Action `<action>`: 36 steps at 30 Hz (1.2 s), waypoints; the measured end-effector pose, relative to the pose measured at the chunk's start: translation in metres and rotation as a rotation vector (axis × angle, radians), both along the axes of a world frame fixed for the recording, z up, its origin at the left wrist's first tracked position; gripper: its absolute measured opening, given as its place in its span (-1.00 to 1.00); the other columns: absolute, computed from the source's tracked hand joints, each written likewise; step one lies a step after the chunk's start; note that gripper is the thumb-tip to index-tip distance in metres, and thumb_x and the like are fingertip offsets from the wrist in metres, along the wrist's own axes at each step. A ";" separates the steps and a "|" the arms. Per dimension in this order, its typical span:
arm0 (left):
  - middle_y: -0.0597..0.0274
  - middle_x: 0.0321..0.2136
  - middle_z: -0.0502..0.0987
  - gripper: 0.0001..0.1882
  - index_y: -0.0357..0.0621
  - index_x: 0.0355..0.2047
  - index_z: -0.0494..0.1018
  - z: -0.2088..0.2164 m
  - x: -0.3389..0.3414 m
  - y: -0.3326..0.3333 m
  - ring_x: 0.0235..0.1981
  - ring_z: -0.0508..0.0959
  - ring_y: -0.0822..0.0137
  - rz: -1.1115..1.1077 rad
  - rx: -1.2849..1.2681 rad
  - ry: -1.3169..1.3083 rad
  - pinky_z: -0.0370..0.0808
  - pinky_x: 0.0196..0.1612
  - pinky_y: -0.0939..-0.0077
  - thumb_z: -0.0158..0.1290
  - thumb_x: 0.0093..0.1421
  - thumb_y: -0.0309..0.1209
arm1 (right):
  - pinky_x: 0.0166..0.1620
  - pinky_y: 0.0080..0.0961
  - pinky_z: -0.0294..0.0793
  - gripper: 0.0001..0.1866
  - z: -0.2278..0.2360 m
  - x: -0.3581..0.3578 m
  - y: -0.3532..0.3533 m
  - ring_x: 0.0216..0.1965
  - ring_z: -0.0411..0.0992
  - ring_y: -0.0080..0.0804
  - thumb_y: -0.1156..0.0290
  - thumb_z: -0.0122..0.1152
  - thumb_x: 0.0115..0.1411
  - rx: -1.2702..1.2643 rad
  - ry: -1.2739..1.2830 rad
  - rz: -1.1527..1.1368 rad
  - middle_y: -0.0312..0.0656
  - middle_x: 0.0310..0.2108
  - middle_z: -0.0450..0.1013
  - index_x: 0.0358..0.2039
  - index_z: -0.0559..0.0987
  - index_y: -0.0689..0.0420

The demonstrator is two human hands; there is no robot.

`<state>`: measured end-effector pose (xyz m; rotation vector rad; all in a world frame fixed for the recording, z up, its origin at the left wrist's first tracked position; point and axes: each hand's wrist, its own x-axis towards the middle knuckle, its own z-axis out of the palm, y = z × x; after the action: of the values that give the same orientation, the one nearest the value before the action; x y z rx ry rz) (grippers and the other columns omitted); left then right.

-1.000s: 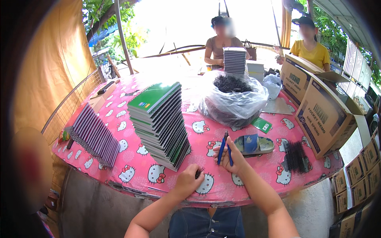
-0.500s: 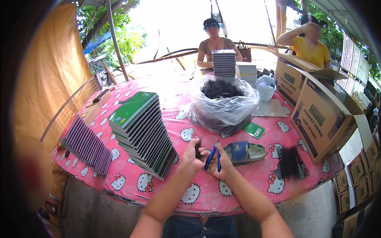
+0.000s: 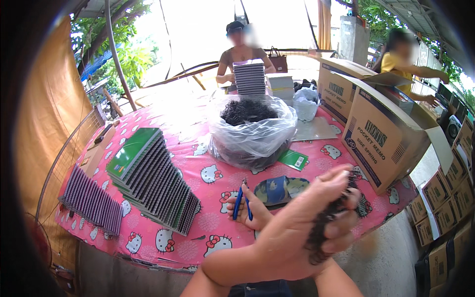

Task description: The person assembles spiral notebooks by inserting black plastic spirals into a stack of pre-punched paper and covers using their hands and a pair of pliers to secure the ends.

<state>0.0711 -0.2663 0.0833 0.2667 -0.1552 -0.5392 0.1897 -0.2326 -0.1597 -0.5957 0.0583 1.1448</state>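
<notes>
I see my left hand (image 3: 297, 232) raised close to the camera, fingers curled around a bundle of black spiral coils (image 3: 324, 232). My right hand (image 3: 250, 210), crossed behind it, grips one pair of blue-handled pliers (image 3: 241, 200), as far as I can tell. On the pink cartoon-print tablecloth (image 3: 208, 173) sit two slanted stacks: green-covered notebooks (image 3: 148, 178) and purple ones (image 3: 91, 200). One clear bag of black coils (image 3: 250, 128) stands mid-table. Two open brown cardboard boxes (image 3: 386, 133) with dark lettering stand right. A third notebook stack (image 3: 250, 78) rises at the far edge.
</notes>
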 end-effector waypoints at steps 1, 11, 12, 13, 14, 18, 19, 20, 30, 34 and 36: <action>0.35 -0.43 0.34 -0.76 -0.03 -0.06 0.29 0.001 0.002 0.005 -0.63 0.24 0.55 0.048 -0.022 -0.044 0.19 -0.63 0.69 -0.10 0.33 -0.25 | -0.15 -0.25 0.50 -0.36 0.000 0.003 -0.007 -0.34 0.49 -0.26 -0.20 -0.04 0.20 0.002 -0.023 -0.035 -0.13 -0.37 0.51 -0.22 0.51 0.23; 0.23 -0.41 0.32 -0.73 -0.20 -0.02 0.35 -0.022 0.036 0.017 -0.60 0.24 0.54 0.244 -0.228 0.049 0.25 -0.62 0.70 -0.13 0.34 -0.36 | -0.04 -0.29 0.48 -0.46 0.001 0.002 -0.003 -0.10 0.44 -0.39 -0.07 -0.04 0.27 0.126 -0.168 -0.161 -0.21 -0.14 0.47 -0.02 0.40 0.17; 0.25 -0.42 0.32 -0.75 -0.19 -0.05 0.36 -0.017 0.045 0.015 -0.61 0.24 0.54 0.406 -0.158 -0.061 0.25 -0.62 0.69 -0.12 0.33 -0.35 | -0.03 -0.29 0.48 -0.47 0.006 0.002 -0.003 -0.08 0.43 -0.40 -0.05 -0.05 0.27 0.143 -0.199 -0.178 -0.22 -0.12 0.46 0.00 0.39 0.16; 0.28 -0.43 0.33 -0.76 -0.18 -0.07 0.36 -0.017 0.063 0.011 -0.61 0.25 0.54 0.560 -0.098 -0.151 0.25 -0.61 0.68 -0.11 0.33 -0.35 | -0.02 -0.30 0.48 -0.47 0.003 0.007 -0.008 -0.05 0.43 -0.41 -0.04 -0.05 0.28 0.150 -0.221 -0.211 -0.22 -0.10 0.46 0.02 0.38 0.16; 0.30 -0.44 0.33 -0.77 -0.18 -0.09 0.37 -0.012 0.077 0.012 -0.62 0.25 0.54 0.741 -0.024 -0.245 0.25 -0.61 0.67 -0.10 0.33 -0.35 | -0.01 -0.30 0.48 -0.48 0.005 0.005 -0.005 -0.03 0.42 -0.43 -0.03 -0.05 0.29 0.172 -0.243 -0.222 -0.23 -0.07 0.46 0.04 0.37 0.15; 0.34 -0.53 0.30 -0.81 -0.17 -0.18 0.35 0.005 0.182 0.037 -0.67 0.26 0.55 1.576 0.288 -0.470 0.26 -0.63 0.63 -0.02 0.28 -0.33 | -0.10 -0.29 0.52 -0.43 -0.008 0.012 -0.017 -0.16 0.48 -0.33 -0.12 -0.07 0.27 0.077 -0.139 -0.217 -0.16 -0.19 0.49 -0.07 0.43 0.19; 0.32 -0.52 0.33 -0.82 -0.18 -0.19 0.35 0.006 0.212 0.058 -0.66 0.28 0.55 1.735 0.395 -0.467 0.27 -0.64 0.63 -0.03 0.27 -0.36 | -0.14 -0.28 0.53 -0.41 0.001 0.007 -0.011 -0.22 0.49 -0.30 -0.14 -0.08 0.26 0.034 -0.100 -0.159 -0.15 -0.24 0.49 -0.12 0.45 0.21; 0.30 -0.51 0.35 -0.84 -0.20 -0.20 0.35 0.003 0.243 0.083 -0.65 0.29 0.56 1.891 0.506 -0.465 0.28 -0.65 0.63 -0.05 0.27 -0.39 | -0.17 -0.27 0.54 -0.39 0.011 0.000 -0.004 -0.28 0.50 -0.27 -0.17 -0.08 0.25 -0.005 -0.064 -0.103 -0.13 -0.30 0.49 -0.17 0.47 0.23; 0.01 0.14 0.31 -0.16 -0.07 0.18 0.23 -0.099 0.244 0.123 0.22 0.23 0.04 0.650 2.670 -0.232 -0.32 0.18 -0.51 0.18 -0.05 0.08 | -0.23 -0.19 0.53 -0.32 0.005 0.006 -0.009 -0.40 0.50 -0.17 -0.25 -0.07 0.20 0.025 -0.052 -0.111 -0.09 -0.44 0.49 -0.30 0.49 0.25; 0.10 0.06 0.40 -0.32 -0.05 0.09 0.28 -0.092 0.211 0.131 0.17 0.32 0.12 0.537 2.771 -0.325 -0.38 0.15 -0.58 0.18 0.00 -0.07 | -0.22 -0.19 0.53 -0.30 0.004 0.005 -0.003 -0.39 0.51 -0.16 -0.27 -0.09 0.19 -0.004 -0.051 -0.103 -0.09 -0.45 0.50 -0.29 0.50 0.26; 0.09 0.01 0.42 -0.44 -0.08 0.04 0.31 -0.077 0.179 0.122 0.16 0.33 0.11 0.783 2.689 -0.457 -0.38 0.13 -0.62 0.14 0.06 -0.15 | -0.22 -0.18 0.53 -0.29 0.002 0.006 -0.004 -0.39 0.51 -0.16 -0.28 -0.09 0.19 -0.003 -0.057 -0.096 -0.09 -0.45 0.50 -0.29 0.50 0.26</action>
<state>0.2502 -0.1446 0.0063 2.9130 0.3619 0.5045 0.1959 -0.2365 -0.1578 -0.6212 0.0392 1.0346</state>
